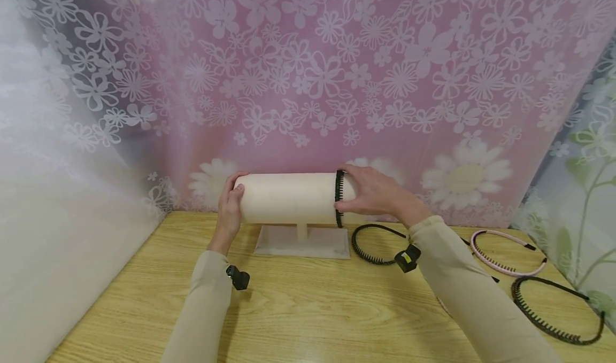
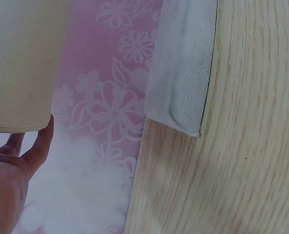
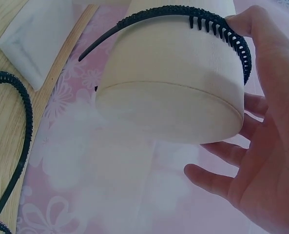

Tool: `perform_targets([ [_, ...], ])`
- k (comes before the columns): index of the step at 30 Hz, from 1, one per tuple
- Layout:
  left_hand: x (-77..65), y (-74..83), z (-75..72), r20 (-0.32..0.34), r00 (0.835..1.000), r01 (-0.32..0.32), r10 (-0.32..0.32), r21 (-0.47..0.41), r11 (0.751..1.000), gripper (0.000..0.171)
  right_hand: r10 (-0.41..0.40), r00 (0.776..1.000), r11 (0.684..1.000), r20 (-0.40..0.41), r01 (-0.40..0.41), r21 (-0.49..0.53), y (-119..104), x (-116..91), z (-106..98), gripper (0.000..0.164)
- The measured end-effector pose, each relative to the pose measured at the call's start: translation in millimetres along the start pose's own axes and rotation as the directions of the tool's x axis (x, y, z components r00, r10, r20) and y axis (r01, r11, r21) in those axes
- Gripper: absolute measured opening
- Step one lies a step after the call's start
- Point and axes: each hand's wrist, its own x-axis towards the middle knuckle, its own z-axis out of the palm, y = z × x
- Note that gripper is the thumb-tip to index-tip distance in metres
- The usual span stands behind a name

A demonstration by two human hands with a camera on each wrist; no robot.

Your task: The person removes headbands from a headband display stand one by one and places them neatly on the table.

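A cream padded roll (image 1: 289, 197) lies level on a short post above a pale flat base (image 1: 302, 245), a headband display stand. Near the roll's right end sits a black toothed headband (image 1: 339, 198), arched over it with its ends downward. My right hand (image 1: 375, 192) grips this headband, thumb on its near side and fingers reaching behind. In the right wrist view the thumb presses on the headband (image 3: 178, 10), while the other fingers spread beside the roll's end. My left hand (image 1: 230, 208) holds the roll's left end, fingers curled around its edge.
On the wooden table (image 1: 308, 309), another black headband (image 1: 372, 259) lies right of the base. Farther right are a pink headband (image 1: 505, 269) and a black one (image 1: 553, 328); my right forearm partly covers others. Flowered curtains (image 1: 308, 85) hang behind and at both sides.
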Motion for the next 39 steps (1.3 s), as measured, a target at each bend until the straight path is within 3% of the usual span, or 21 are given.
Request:
perform_targets([
  [7, 8.3, -27.9, -0.7, -0.03, 1.0, -0.006, 0.007, 0.016, 1.0, 0.047, -0.012, 1.0, 1.0, -0.013, 0.012, 0.009, 3, -2, 0, 0.098],
  [14, 8.6, -32.0, -1.0, -0.042, 0.999, -0.02, 0.022, 0.038, 0.999, 0.045, -0.018, 1.0, 1.0, -0.016, 0.018, 0.016, 8, -6, 1, 0.098],
  [21, 9.9, -33.6, -1.3, -0.034, 0.999, -0.025, 0.025, -0.001, 1.0, 0.043, -0.002, 1.0, 1.0, -0.014, 0.002, 0.029, 13, -9, 2, 0.096],
  [26, 8.9, -26.6, -1.9, -0.014, 1.0, -0.012, 0.012, -0.007, 1.0, 0.046, 0.004, 1.0, 0.998, -0.023, -0.002, 0.062, 16, -11, 2, 0.095],
  [33, -2.0, 5.8, 0.3, 0.002, 1.0, -0.009, 0.009, 0.004, 1.0, 0.048, -0.009, 1.0, 0.997, -0.023, 0.011, 0.077, 20, -14, 3, 0.095],
  [39, -3.2, 6.8, 0.4, -0.002, 1.0, -0.007, 0.007, 0.005, 1.0, 0.047, -0.059, 0.995, 0.991, -0.084, 0.068, 0.112, 23, -17, 10, 0.093],
])
